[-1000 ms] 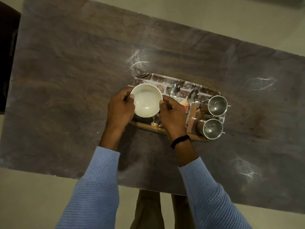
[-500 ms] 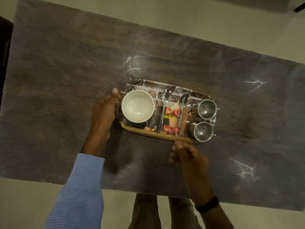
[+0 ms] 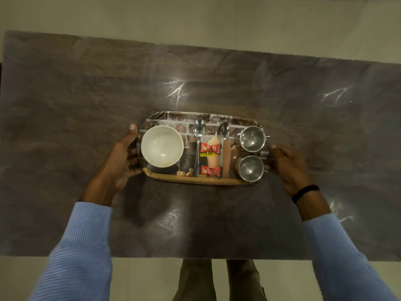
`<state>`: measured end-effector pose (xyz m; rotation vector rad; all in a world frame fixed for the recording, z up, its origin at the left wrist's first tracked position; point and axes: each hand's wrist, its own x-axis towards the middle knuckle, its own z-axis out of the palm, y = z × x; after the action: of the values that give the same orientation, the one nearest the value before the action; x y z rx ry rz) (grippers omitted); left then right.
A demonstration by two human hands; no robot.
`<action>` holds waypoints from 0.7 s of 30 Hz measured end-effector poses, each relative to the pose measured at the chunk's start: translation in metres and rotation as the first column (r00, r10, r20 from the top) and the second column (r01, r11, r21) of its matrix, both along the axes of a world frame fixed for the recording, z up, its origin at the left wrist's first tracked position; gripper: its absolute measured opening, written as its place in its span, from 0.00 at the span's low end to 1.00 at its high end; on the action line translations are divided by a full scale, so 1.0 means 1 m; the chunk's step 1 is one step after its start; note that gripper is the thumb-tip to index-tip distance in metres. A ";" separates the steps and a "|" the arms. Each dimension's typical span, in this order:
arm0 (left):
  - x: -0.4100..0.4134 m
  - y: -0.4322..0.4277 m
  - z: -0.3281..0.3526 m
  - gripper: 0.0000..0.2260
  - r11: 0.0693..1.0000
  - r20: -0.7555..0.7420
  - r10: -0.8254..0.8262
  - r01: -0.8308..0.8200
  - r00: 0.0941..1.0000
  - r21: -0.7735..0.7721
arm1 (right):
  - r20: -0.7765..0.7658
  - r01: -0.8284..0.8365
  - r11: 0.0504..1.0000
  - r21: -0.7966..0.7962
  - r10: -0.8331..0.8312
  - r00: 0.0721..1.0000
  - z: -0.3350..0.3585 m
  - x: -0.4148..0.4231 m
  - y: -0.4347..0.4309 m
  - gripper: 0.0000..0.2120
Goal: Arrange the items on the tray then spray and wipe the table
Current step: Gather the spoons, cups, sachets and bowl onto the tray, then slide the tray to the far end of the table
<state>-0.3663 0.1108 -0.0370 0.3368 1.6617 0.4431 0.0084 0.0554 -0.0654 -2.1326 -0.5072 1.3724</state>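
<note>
A patterned tray (image 3: 195, 180) lies in the middle of the dark table (image 3: 65, 105). On it sit a white bowl (image 3: 162, 146) at the left, two spoons (image 3: 198, 140) and two red sachets (image 3: 210, 148) in the middle, and two steel cups (image 3: 251, 139) at the right. My left hand (image 3: 121, 161) grips the tray's left end, thumb up beside the bowl. My right hand (image 3: 286, 166) holds the tray's right end next to the cups.
The table's near edge runs just in front of my legs (image 3: 217, 279). Pale floor (image 3: 195, 14) lies beyond the far edge. Light glare streaks mark the tabletop.
My hands left the bowl, which now rests on the tray. The left hand took the tray's left end; the right hand swung round to its right end.
</note>
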 end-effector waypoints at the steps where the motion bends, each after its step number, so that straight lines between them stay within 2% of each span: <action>1: 0.001 0.000 0.000 0.20 1.000 -0.005 -0.005 0.005 1.000 -0.004 | 0.000 -0.036 0.999 0.016 0.036 0.999 -0.005 -0.001 0.003 0.08; 5: 0.004 0.002 -0.003 0.21 1.000 -0.027 -0.026 0.025 0.999 -0.015 | 0.014 -0.031 0.999 0.022 0.030 0.999 -0.015 0.001 0.005 0.07; 13: 0.005 0.001 -0.005 0.16 0.999 -0.071 -0.036 0.035 0.997 -0.020 | 0.038 0.040 0.999 0.024 -0.041 0.998 -0.022 -0.001 0.000 0.11; 19: 0.018 0.003 0.001 0.20 0.998 -0.101 -0.063 0.065 0.993 0.016 | 0.050 0.115 0.993 0.014 -0.116 0.992 -0.014 0.006 -0.019 0.12; 21: 0.027 0.006 0.005 0.22 0.995 -0.107 -0.092 0.094 0.990 0.016 | 0.054 0.155 0.988 0.027 -0.156 0.986 -0.012 0.013 -0.027 0.09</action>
<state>-0.3395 0.1163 -0.0318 0.4582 1.7380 0.3780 0.0210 0.0280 -0.0772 -2.1485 -0.3676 1.2188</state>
